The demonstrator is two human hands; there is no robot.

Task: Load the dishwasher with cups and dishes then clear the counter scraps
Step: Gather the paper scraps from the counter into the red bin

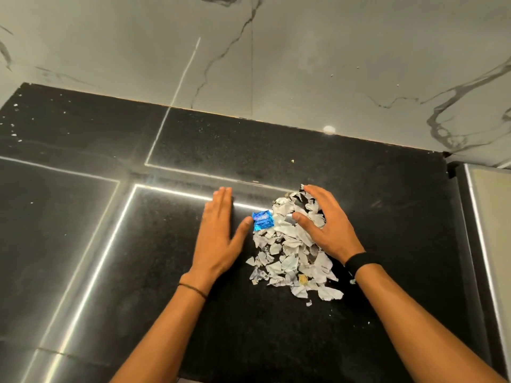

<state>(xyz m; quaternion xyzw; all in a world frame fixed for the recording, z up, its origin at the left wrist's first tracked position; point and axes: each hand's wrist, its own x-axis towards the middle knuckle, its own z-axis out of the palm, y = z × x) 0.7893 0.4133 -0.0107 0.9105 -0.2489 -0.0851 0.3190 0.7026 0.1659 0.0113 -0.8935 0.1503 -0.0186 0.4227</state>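
A heap of torn white paper scraps point(290, 258) lies on the black speckled counter point(138, 272). A crumpled blue foil wrapper point(262, 220) sits at the heap's upper left edge. My left hand point(219, 233) lies flat on the counter just left of the heap, fingers straight, thumb tip touching the wrapper. My right hand point(323, 225) rests on the heap's upper right side, its fingers gently curved over the scraps and its thumb on the paper. A small yellowish crumb point(303, 278) lies among the lower scraps.
A grey marble-veined wall point(304, 51) rises behind the counter. The counter's right end point(453, 217) drops to a lower metal-edged surface point(486, 244). Stray bits lie at the back: a crumb point(292, 161) and white flecks point(16, 120) at far left. A few loose scraps point(309, 303) sit below the heap.
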